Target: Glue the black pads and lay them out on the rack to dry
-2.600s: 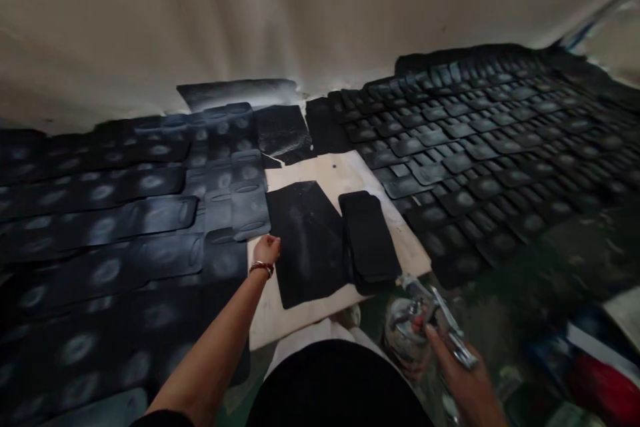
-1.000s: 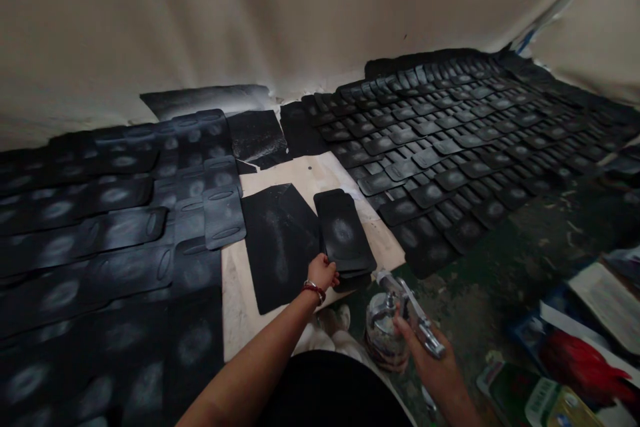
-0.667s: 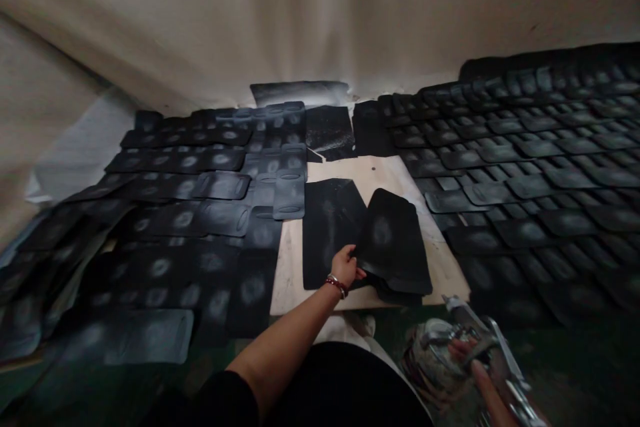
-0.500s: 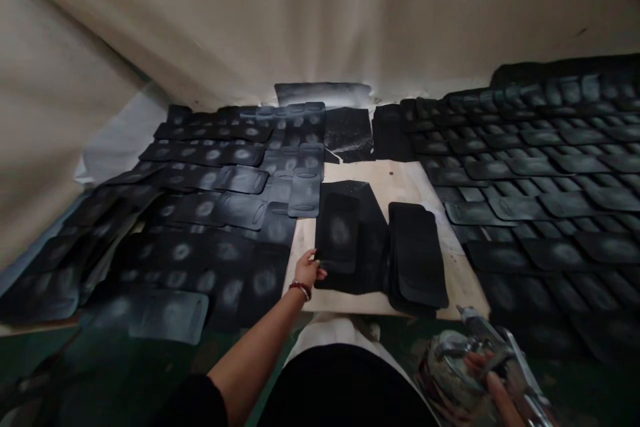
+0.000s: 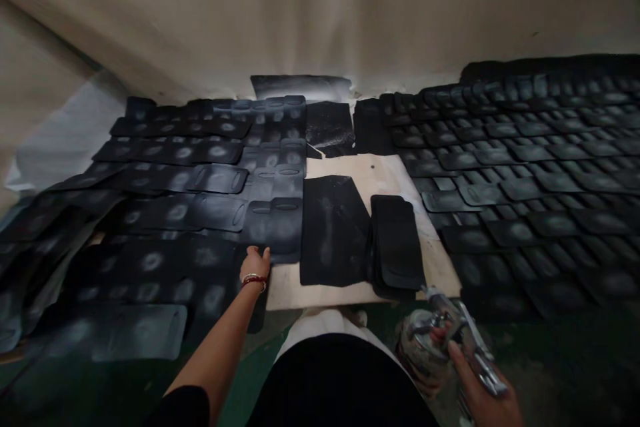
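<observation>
My left hand (image 5: 256,263) is at the lower left edge of a black panel (image 5: 286,233) with rounded corners and an oval slot, its fingers closed at that edge. The panel overlaps others in the rows on the left. My right hand (image 5: 467,363) is wrapped round a metal spray gun (image 5: 463,330), held low at the right with its nozzle toward the board. A stained cup (image 5: 420,353) hangs beneath the gun. Just beyond the nozzle lies a stack of black panels (image 5: 397,240), beside a larger black sheet (image 5: 330,230).
A pale wooden board (image 5: 345,295) bears the sheet and the stack. Overlapping panels, many with whitish sprayed patches, cover the left side (image 5: 150,260) and the right side (image 5: 520,233). A beige curtain-like backdrop (image 5: 320,13) rises behind; green floor (image 5: 260,363) shows in front.
My left hand has moved left from the black sheet, and the panel that lay there now overlaps the left rows. The spray gun stays in my right hand as the view shifts.
</observation>
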`<state>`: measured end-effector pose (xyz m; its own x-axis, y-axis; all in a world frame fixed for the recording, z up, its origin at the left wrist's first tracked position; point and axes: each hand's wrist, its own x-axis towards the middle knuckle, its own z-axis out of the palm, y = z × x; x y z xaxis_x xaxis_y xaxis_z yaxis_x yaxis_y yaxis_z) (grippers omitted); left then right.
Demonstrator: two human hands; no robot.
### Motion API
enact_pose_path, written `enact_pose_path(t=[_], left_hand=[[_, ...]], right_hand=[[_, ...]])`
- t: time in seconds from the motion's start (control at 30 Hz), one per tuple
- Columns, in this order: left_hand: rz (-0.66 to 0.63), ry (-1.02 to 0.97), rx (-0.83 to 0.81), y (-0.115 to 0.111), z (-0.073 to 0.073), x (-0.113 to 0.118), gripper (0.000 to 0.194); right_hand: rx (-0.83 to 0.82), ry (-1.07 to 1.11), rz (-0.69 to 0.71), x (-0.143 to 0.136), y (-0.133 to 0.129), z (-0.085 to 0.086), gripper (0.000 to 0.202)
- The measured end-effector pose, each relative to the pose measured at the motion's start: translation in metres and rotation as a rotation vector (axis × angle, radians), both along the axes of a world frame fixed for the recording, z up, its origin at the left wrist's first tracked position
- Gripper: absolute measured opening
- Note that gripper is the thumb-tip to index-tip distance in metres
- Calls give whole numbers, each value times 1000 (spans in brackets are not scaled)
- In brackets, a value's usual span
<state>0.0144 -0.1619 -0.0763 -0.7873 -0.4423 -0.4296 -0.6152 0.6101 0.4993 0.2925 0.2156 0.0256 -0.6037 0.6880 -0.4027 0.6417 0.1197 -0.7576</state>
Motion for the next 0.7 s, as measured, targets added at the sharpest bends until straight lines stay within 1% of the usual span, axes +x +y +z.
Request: enact_pose_path(t=[0.03,0.07,0.1,0.17,0.2,0.23,0.3,0.33,0.37,0.43,0.5,0.53,0.6,0.7], left_hand=[[-67,16,-26,12,0,0,30],[-151,25,-24,30,-1,1,25],[-255,25,8,53,-4,4,19],[-501,5,136,114,-9,17,13],[-631,-10,221,147,-11,26,15],[-721,-25,288,180,-12,36,17],[-806,-23,277,233,-10,55,22],[-818,-32,237,252,-9,62,25],[-821,-47,187,266,-7,66,27],[-825,-91,113,279,-6,70,26],[-829,-105,100,279,-8,68,19],[-822,-101,122,276,-10,66,16],[-730,-129,247,272,-14,64,15],[-528,-247,467,270,-18,67,15]], right_hand=[[-51,28,-41,-2,-5,5,42],[-102,67,-53,-4,-10,9,42],[-127,102,-87,-6,-14,13,41],[-150,163,-113,-9,-21,18,39],[-154,189,-120,-9,-23,19,38],[-158,214,-120,-9,-24,20,37],[-160,260,-118,-8,-25,19,36],[-155,277,-121,-7,-25,17,36],[-148,287,-129,-6,-24,16,36],[-141,290,-154,-3,-24,12,38],[-167,291,-193,1,-23,7,41],[-192,292,-208,4,-23,5,42],[-228,288,-215,10,-23,2,43],[-233,256,-183,17,-23,2,42]])
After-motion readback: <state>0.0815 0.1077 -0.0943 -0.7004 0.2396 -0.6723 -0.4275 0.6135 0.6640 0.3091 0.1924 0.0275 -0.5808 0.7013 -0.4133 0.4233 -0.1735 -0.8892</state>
